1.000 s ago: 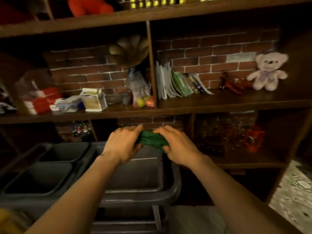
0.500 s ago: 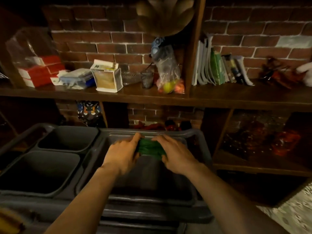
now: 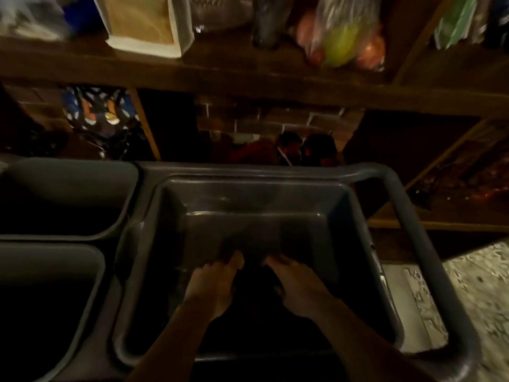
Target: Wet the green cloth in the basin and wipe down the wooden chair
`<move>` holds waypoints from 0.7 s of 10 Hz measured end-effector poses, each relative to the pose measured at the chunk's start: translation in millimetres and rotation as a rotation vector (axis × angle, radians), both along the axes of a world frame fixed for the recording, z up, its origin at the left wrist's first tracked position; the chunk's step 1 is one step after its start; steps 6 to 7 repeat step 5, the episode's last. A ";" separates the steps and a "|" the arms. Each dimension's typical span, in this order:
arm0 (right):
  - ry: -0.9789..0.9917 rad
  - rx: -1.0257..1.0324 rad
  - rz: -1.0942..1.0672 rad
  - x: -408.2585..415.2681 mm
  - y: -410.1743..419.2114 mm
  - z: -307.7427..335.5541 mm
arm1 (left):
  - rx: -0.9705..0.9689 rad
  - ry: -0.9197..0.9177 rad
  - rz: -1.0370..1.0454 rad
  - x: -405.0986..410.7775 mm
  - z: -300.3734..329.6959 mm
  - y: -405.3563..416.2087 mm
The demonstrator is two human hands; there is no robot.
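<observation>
Head view: both the left hand (image 3: 212, 285) and right hand (image 3: 296, 286) reach down in the basin (image 3: 355, 216) at 6 o'clock, fingers curled around a dark bundle, likely the cloth (image 3: 254, 279); wetting underway, chair unwiped and unseen.

Grey cart (image 3: 407, 205) carries the basin (image 3: 165, 244) and seemingly two bins (image 3: 115, 216).

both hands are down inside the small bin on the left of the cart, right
Not quite. The head view shows the left hand and the right hand down inside the large basin on the right of the cart, not in either small bin on the left.
</observation>
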State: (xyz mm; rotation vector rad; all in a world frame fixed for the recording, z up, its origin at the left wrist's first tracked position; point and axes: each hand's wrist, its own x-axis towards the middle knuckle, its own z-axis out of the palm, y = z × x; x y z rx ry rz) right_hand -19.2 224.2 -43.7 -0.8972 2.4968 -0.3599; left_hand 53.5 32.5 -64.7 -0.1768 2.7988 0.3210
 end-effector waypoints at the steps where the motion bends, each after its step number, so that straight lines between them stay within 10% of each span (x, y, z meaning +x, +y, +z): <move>1: -0.055 0.122 0.010 0.7 0.8 -19.6 | -0.006 -0.030 -0.056 -4.3 -22.0 6.2; 7: -0.037 -0.004 -0.173 -27.4 18.6 25.8 | 0.069 0.010 0.041 -8.4 12.9 -6.8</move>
